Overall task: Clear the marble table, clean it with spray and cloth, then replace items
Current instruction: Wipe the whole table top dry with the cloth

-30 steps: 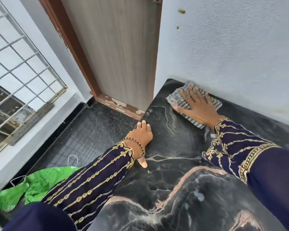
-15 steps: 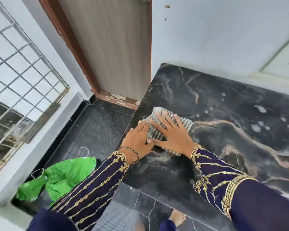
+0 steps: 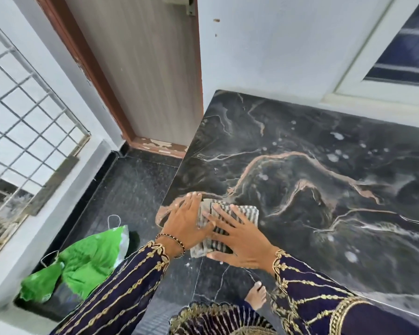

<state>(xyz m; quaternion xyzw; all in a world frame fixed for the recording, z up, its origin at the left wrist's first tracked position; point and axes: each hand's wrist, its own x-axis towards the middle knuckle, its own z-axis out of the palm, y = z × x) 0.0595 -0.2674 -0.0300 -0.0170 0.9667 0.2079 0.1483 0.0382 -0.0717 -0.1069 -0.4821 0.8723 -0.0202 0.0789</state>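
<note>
Striped cloth (image 3: 248,213) is flat on the marble table (image 3: 324,189), pinned under the spread, straight fingers of the right hand (image 3: 244,243). Nothing's gripped, it's just pressing down. The cloth has slid nearer since half a second ago and is now right at the near left corner. Its left edge touches the left hand (image 3: 188,223), whose fingers also lie straight, flat by the table's rim. Beyond the fingertips to the right, wet spray spots (image 3: 334,157) dot the marble. Left of the left fingers, down on the floor, there's a green bag (image 3: 90,257).
</note>
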